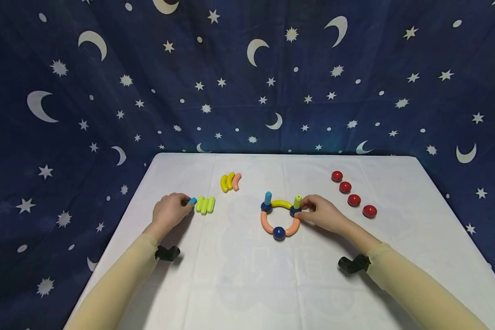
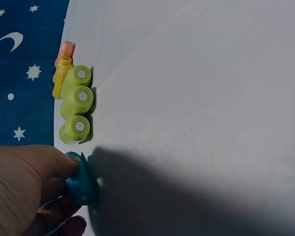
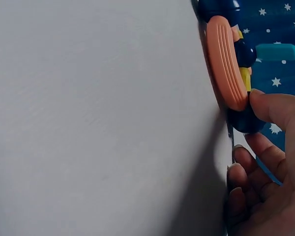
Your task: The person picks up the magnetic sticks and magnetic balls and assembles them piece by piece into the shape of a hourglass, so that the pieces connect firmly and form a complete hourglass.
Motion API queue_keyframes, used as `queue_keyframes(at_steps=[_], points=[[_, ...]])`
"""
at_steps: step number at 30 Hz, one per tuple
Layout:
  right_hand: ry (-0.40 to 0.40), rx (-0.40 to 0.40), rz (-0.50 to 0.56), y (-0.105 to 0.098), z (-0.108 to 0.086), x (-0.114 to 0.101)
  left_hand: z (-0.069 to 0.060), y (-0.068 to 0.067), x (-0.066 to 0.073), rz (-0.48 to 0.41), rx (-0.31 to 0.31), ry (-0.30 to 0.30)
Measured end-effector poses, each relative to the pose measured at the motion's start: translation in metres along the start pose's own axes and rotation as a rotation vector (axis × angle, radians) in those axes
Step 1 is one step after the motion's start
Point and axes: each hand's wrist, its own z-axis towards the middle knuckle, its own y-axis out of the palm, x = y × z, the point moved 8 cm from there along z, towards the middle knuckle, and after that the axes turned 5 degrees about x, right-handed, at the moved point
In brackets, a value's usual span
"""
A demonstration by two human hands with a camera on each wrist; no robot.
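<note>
Blue stick [image 1: 193,201] pinched in our left hand [image 1: 170,212] beside the green sticks [image 1: 205,205], our right hand [image 1: 321,213] clamped on a dark ball [image 3: 245,122] of the ring [image 1: 267,223], we seem mid-pickup, probably needing a steady lift next.

A dark blue cloth [image 1: 231,50] hangs past the far edge of the white tabletop [image 1: 231,293] and continues beyond its left and right edges, printed with pale crescent moons [image 1: 34,106], stars [image 1: 25,206], spiky bursts [image 1: 59,68] and dots [image 1: 22,248]. The tabletop's far corners are rounded; faint fold lines cross it. Light is soft, with blurred shadows [image 2: 162,196] on the white surface
</note>
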Motion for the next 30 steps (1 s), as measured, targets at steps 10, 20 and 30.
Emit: queue_keyframes(at_steps=[10,20,30], points=[[-0.02,-0.014,0.01,0.002,-0.008,0.003,-0.012,-0.017,0.014,0.149,0.092,0.146],[0.0,-0.016,0.014,0.004,-0.009,0.004,-0.028,0.014,0.111,-0.523,-0.124,0.223],[-0.019,-0.01,0.028,0.003,-0.012,-0.001,-0.049,0.068,0.187,-0.651,-0.317,0.357]])
